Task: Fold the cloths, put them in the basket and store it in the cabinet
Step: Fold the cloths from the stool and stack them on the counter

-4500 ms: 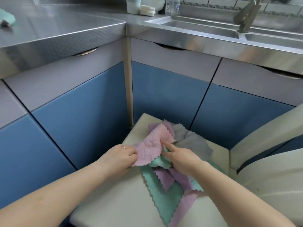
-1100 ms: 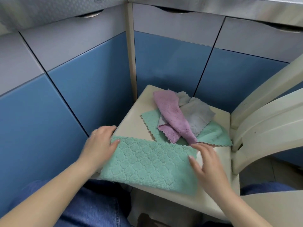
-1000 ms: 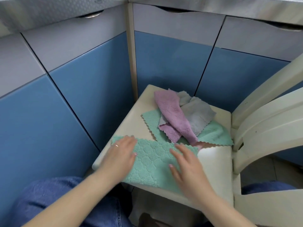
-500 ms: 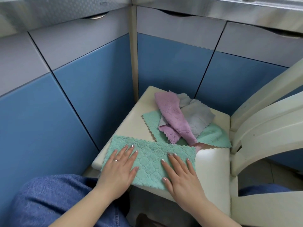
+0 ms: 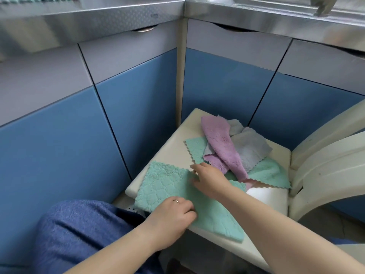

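A mint-green cloth (image 5: 166, 186), folded into a strip, lies on the front of a cream chair seat (image 5: 264, 200) and hangs a little over its near edge. My left hand (image 5: 171, 216) curls its fingers round the cloth's near edge at mid-length. My right hand (image 5: 209, 180) pinches the far edge opposite it. Behind them lies a loose pile: a pink cloth (image 5: 223, 147), a grey cloth (image 5: 250, 149) and another green cloth (image 5: 270, 175). No basket is in view.
Blue and grey cabinet doors (image 5: 217, 91) close off the corner behind the chair, under a steel counter (image 5: 118, 14). The chair's cream armrest (image 5: 325, 155) rises at the right. My knee in blue jeans (image 5: 79, 234) is at the lower left.
Both hands were pressing flat on the green strip half a second ago. Now the left hand has drawn back to its near edge and the right hand has reached to its far edge.
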The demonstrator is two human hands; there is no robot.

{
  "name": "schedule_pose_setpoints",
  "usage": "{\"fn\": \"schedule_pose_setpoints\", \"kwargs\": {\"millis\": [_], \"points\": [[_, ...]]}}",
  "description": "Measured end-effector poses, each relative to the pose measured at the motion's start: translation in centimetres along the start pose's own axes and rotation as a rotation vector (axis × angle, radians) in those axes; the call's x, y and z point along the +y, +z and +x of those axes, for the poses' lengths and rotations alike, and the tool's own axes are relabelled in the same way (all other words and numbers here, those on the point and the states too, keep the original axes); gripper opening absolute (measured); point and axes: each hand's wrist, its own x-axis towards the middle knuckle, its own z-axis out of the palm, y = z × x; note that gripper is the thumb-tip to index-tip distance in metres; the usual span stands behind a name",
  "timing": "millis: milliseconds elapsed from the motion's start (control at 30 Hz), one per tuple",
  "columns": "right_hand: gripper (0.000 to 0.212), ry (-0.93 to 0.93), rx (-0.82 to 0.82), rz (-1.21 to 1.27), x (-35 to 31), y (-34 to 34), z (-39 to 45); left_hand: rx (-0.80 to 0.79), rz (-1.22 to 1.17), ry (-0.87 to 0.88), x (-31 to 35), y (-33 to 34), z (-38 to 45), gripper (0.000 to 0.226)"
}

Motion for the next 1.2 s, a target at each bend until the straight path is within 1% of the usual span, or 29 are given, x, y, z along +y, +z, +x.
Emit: {"fn": "schedule_pose_setpoints", "kwargs": {"millis": [67,133,167,267,367,500,600,700,767,800,833,867,933,967,1000,1033,1067,1100,1133,1167,1200], "points": [[0.037,0.056,-0.035,-0.01,-0.3,-0.2,1.1,0.008,0.042,-0.002,-0.4,0.2,-0.1,0.034],[0.025,0.071,-0.065,-0.039,-0.6,-0.3,1.8,0.006,0.049,0.012,-1.0,0.0,-0.6,0.036],[0.024,0.072,-0.085,-0.045,-0.7,-0.4,2.1,0.007,0.052,0.021,-1.4,-0.2,-0.9,0.036],[0.039,0.068,-0.136,0.004,-0.8,-1.3,2.6,0.009,0.074,0.041,-3.3,-1.0,-2.0,0.035],[0.043,0.084,-0.185,0.003,-0.8,-2.2,3.0,0.0,0.068,0.026,-5.4,-1.6,-3.3,0.03],[0.036,0.113,-0.321,0.036,-0.2,-3.0,2.9,-0.026,0.079,-0.026,-6.8,-1.9,-4.1,0.031],[0.036,0.152,-0.421,0.05,0.2,-3.2,2.8,-0.013,0.117,-0.066,-7.6,-1.8,-4.1,0.024],[0.037,0.232,-0.531,0.166,0.8,-2.4,2.3,-0.005,0.094,-0.131,-8.6,-2.0,-4.2,0.023],[0.031,0.26,-0.578,0.281,1.0,-1.9,1.6,-0.001,0.077,-0.137,-8.9,-2.0,-4.7,0.026],[0.027,0.252,-0.579,0.322,0.9,-1.7,1.1,-0.02,0.072,-0.124,-8.7,-2.0,-5.1,0.032],[0.025,0.221,-0.562,0.315,0.7,-1.7,0.6,-0.041,0.082,-0.107,-8.6,-1.8,-5.5,0.041],[0.024,0.173,-0.528,0.25,0.6,-1.6,0.2,-0.077,0.108,-0.094,-8.3,-1.7,-5.9,0.05],[0.025,0.059,-0.404,-0.003,0.7,-1.2,-0.6,-0.121,0.194,-0.073,-7.8,-1.0,-6.2,0.063],[0.025,0.004,-0.308,-0.113,1.0,-0.8,-0.9,-0.106,0.223,-0.065,-7.5,-0.5,-6.1,0.064],[0.024,-0.052,-0.192,-0.16,1.3,-0.5,-1.2,-0.073,0.235,-0.056,-7.3,0.0,-5.9,0.062],[0.023,-0.131,-0.065,-0.153,1.6,-0.2,-1.5,-0.039,0.244,-0.037,-7.1,0.5,-5.6,0.059],[0.025,-0.263,0.067,-0.145,2.1,0.0,-1.8,-0.018,0.272,-0.01,-7.1,0.9,-5.2,0.058],[0.031,-0.413,0.162,-0.167,2.5,0.3,-2.1,-0.008,0.3,0.018,-7.2,1.3,-4.9,0.059],[0.039,-0.54,0.197,-0.2,2.9,0.7,-2.5,-0.004,0.317,0.038,-7.3,1.8,-4.8,0.059],[0.048,-0.639,0.174,-0.244,3.4,1.2,-3.0,0.004,0.317,0.053,-7.4,2.1,-4.8,0.059],[0.057,-0.694,0.112,-0.281,3.7,1.5,-3.5,0.004,0.303,0.055,-7.5,2.3,-4.7,0.059]]}}
